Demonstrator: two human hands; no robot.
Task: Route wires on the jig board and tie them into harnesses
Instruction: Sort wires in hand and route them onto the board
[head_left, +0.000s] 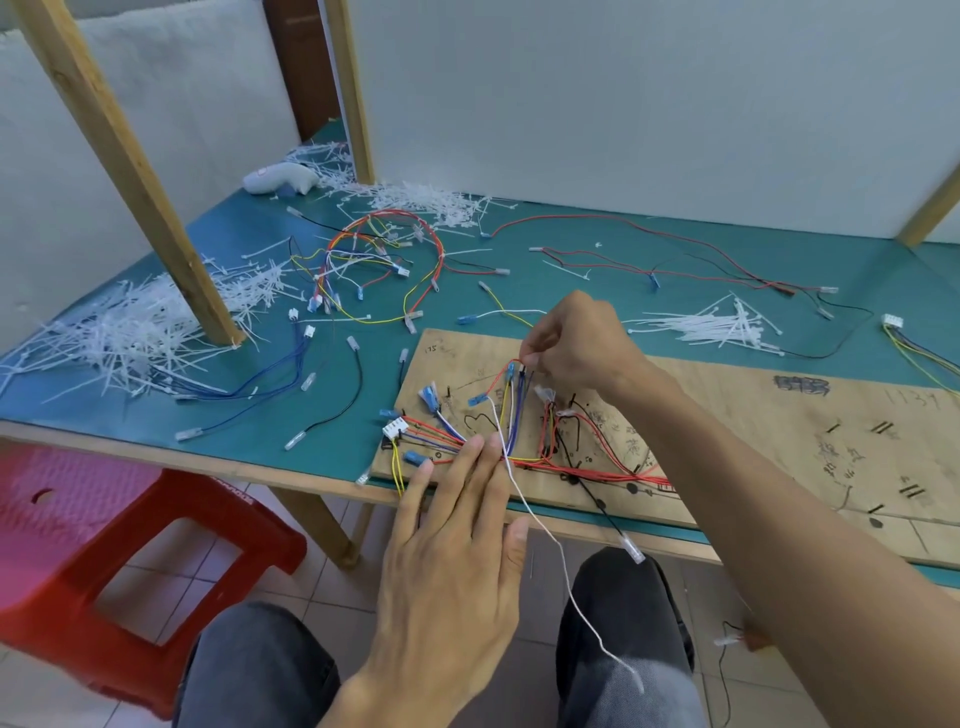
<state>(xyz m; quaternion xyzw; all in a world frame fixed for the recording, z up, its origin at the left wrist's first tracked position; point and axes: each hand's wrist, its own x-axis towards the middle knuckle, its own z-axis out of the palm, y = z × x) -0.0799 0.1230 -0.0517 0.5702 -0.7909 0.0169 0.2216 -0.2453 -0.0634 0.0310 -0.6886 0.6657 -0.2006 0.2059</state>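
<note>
One tied harness (439, 249) laid aside | jig board (727, 410) part-routed | red wire (511, 362) pinched by right hand (576, 343) | bundle (434, 428) pressed under flat left hand (457, 561) | tying judged pending

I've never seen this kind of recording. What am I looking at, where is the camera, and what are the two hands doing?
There is no machine here. A person works with bare hands, and the single picture comes from a camera worn on their head, looking down past their knees. On the green table lies a brown jig board marked with drawings, with coloured wires laid along it. The left hand lies flat, its straight fingers pressing the wires down. The right hand pinches a red wire near the board's far edge. A white wire trails off the board over the lap. Around the board lie loose cable ties, a tied wire bundle and single wires. A red stool stands to the left.
</note>
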